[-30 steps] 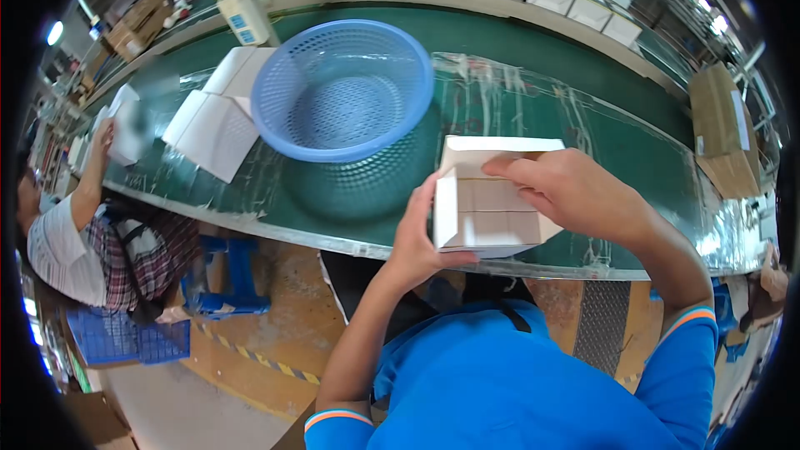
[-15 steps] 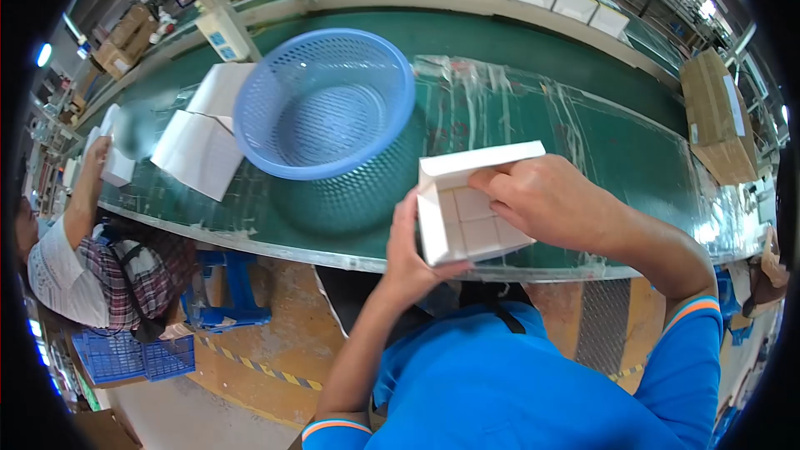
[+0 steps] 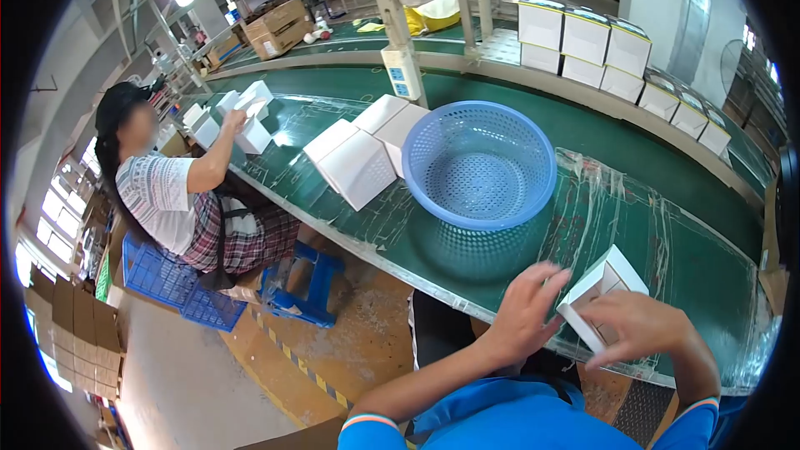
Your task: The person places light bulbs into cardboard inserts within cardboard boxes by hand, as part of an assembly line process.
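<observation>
An open white cardboard box [image 3: 627, 263] is tilted near the front edge of the green table, with pale divider compartments inside. My right hand [image 3: 646, 325] lies over its near side, fingers inside the opening and thumb outside the wall, gripping it; part of the box is hidden beneath this hand. Just left of the box, my left hand [image 3: 521, 317] is raised with fingers spread, slightly blurred and holding nothing. Beyond both hands stands a blue perforated plastic basket [image 3: 479, 221].
White boxes [image 3: 350, 162] stand left of the basket. Farther left, a seated co-worker [image 3: 158, 183] handles white boxes [image 3: 252, 137]. Stacked white boxes [image 3: 583, 42] line the ledge behind the table. A blue stool [image 3: 304, 283] and blue crates [image 3: 167, 279] are on the floor.
The view has swung left, showing more of the co-worker. My left hand has let go of the white box and opened. My right hand has shifted from inside the box to its near wall.
</observation>
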Available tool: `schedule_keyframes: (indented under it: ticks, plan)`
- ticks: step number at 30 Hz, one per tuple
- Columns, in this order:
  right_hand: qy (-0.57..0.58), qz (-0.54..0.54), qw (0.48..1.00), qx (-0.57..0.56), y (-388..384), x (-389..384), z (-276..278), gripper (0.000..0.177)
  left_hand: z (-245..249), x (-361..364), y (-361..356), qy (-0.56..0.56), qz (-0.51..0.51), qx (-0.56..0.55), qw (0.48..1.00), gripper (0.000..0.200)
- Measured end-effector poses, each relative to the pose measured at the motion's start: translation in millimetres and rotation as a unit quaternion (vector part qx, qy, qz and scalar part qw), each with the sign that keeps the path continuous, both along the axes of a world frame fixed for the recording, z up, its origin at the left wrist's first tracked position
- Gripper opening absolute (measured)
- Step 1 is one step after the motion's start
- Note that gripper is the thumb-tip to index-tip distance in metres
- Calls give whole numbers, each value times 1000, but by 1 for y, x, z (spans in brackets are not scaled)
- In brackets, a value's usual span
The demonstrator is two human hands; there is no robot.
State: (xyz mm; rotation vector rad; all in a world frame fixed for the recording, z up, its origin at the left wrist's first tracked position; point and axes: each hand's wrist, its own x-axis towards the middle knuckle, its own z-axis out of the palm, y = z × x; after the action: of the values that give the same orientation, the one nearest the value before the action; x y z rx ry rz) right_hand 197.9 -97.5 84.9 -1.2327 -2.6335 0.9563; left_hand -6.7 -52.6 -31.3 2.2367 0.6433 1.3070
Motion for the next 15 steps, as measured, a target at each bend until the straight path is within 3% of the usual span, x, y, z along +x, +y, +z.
schedule_keyframes:
  ticks: [1, 2, 4, 5, 6, 8, 9, 12, 15]
  plan:
    - [-11, 31, 998, 45, -5, 4, -8, 71, 10, 5, 7, -4, 9, 90, 996, 55]
    - [-10, 33, 998, 46, -9, 2, -9, 71, 10, 11, 11, -2, 10, 91, 996, 55]
    - [-115, 12, 984, 132, -17, -5, -3, 69, 3, 30, 17, 79, -83, 181, 977, 49]
    - [-161, 0, 975, 155, -17, -8, 3, 67, 1, 37, 20, 46, -112, 127, 984, 36]
    - [-163, 1, 974, 156, -18, -3, 5, 67, -1, 39, 21, 44, -111, 129, 985, 36]
    - [-91, -64, 988, 109, -21, 8, 7, 64, 0, 43, 23, 72, -118, 106, 985, 24]
    - [-72, -90, 990, 84, -24, 7, 15, 62, 14, 44, 22, 30, -96, 137, 985, 15]
    - [-51, -128, 983, 120, -32, 14, 26, 61, 43, 36, 20, 73, -67, 161, 982, 14]
    - [-73, -122, 975, 172, -31, 18, 12, 48, 51, 22, 16, 128, -57, 182, 973, 15]
